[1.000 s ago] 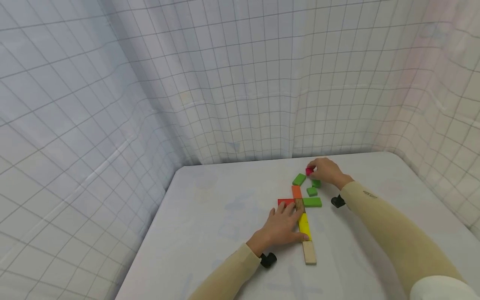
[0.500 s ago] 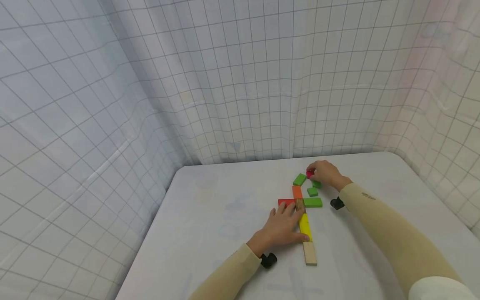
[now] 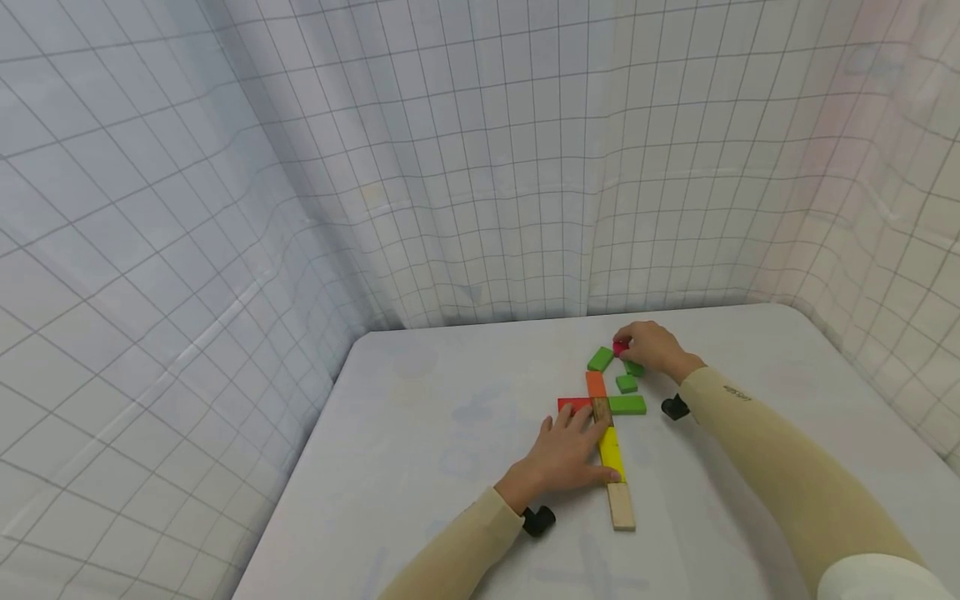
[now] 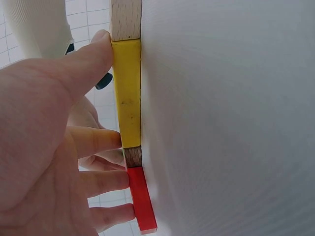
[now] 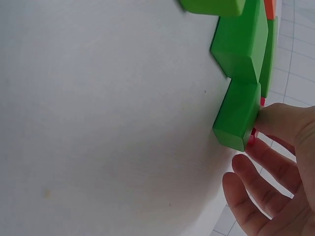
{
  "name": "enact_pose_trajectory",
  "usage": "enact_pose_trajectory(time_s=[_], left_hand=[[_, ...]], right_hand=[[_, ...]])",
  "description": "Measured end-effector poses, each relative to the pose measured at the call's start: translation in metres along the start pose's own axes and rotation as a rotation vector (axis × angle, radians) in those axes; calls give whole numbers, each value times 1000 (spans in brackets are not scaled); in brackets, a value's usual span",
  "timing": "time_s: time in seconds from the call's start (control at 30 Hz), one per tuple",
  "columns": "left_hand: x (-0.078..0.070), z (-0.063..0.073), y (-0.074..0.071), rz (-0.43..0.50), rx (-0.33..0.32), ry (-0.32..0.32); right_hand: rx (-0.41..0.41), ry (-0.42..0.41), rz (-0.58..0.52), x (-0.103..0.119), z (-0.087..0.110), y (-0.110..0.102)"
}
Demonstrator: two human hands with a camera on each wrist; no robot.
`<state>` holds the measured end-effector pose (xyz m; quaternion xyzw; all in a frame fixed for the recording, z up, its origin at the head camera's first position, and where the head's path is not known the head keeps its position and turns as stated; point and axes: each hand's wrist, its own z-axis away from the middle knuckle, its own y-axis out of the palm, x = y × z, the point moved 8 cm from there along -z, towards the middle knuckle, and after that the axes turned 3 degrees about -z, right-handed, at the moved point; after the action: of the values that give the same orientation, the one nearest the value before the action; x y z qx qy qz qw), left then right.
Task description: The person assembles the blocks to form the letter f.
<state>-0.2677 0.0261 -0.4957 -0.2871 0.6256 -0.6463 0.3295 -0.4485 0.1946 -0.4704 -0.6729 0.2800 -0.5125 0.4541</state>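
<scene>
In the head view, my left hand lies spread along a line of flat wooden blocks. Its thumb and fingertips touch the yellow block, the red block and the area of the dark brown block. At the far end, my right hand pinches a small pinkish-red block, mostly covered by the fingers. Just beside it, the right thumb meets a green block. More green blocks stand around, with an orange block between them and the dark brown one.
A plain wood block ends the line nearest me. To the right of the dark brown block lies a long green block. The white table is enclosed by grid-patterned curtains at the back and sides.
My right hand has shifted slightly toward me with the pinkish-red block, coming closer to the green blocks, and then stayed there. The left hand keeps its place on the line.
</scene>
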Motion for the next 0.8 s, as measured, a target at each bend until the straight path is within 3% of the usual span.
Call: enact_pose_trajectory(time_s=[0.8], left_hand=[[0,2,-3,15,1,-1]], right_hand=[[-16,-1,-11,2,0,-3]])
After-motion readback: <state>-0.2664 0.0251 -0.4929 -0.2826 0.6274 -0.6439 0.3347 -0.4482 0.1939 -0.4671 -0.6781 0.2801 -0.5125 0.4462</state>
